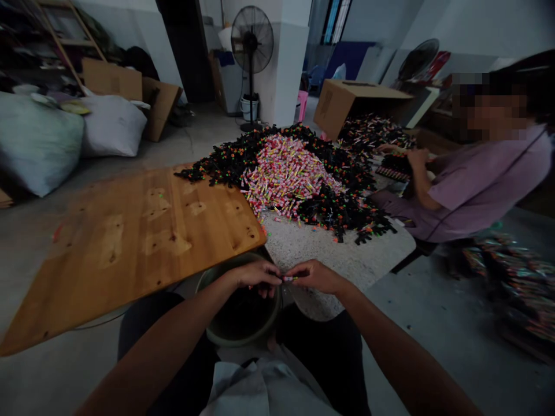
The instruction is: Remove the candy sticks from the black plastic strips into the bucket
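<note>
My right hand (pixel 315 276) pinches a small pink-and-white tube-shaped piece (pixel 288 279) with a yellowish end. Close beside it, my left hand (pixel 260 277) has its fingers curled together at the other end of that piece. What the left fingers hold is too dark and small to name. Both hands are above the rim of a green bucket (pixel 212 335) between my knees, whose inside is dark. Beyond them, a heap of pink-and-white pieces (pixel 286 173) lies among many small black plastic parts (pixel 342 216) with orange and green tips.
A wooden board (pixel 130 231) extends to the left, beside a speckled grey tabletop (pixel 299 248). At the right a co-worker (pixel 485 173) sits handling black parts. A cardboard box (pixel 333 110) lies tipped behind the heap. Stuffed sacks (pixel 39 138) and a standing fan (pixel 251 43) are farther back.
</note>
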`<state>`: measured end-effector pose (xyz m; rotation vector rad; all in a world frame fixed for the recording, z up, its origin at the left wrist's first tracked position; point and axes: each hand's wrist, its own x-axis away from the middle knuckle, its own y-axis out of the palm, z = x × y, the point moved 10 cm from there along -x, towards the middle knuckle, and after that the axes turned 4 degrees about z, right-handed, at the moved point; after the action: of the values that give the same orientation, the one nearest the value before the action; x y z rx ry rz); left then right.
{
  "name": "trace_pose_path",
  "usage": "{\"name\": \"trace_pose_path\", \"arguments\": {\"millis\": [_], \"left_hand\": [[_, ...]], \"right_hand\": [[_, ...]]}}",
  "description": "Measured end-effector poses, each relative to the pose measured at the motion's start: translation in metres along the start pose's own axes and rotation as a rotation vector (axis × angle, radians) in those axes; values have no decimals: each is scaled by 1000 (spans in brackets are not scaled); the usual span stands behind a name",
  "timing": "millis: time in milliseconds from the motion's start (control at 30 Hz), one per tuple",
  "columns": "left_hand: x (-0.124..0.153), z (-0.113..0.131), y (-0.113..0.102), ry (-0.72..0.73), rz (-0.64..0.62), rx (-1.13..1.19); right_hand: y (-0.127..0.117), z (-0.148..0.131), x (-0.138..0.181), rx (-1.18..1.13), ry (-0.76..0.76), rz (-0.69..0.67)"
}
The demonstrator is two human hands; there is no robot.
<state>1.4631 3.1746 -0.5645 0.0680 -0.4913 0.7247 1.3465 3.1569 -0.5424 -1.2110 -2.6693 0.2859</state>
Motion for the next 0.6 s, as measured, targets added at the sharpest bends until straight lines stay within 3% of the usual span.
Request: {"name": "trace_pose_path", "arguments": {"millis": [100, 167, 300, 367, 467, 600], "left_hand": [[2, -19, -8, -24, 35, -94], [4, -28, -19, -40, 65, -221], [10, -19, -42, 80, 179, -618], [13, -4, -46, 169, 237, -731], [16, 19, -50, 270, 340, -738], [13, 41, -56, 339, 443, -612]], "right_hand": [[10, -4, -7, 172, -80, -106], [-10, -8, -22, 347, -88, -19], [-108, -18, -57, 709, 128, 603], [-144, -23, -66, 826, 282, 838], [-158, -17, -89, 900, 419, 841], [-137, -11, -106, 992, 376, 705]]}}
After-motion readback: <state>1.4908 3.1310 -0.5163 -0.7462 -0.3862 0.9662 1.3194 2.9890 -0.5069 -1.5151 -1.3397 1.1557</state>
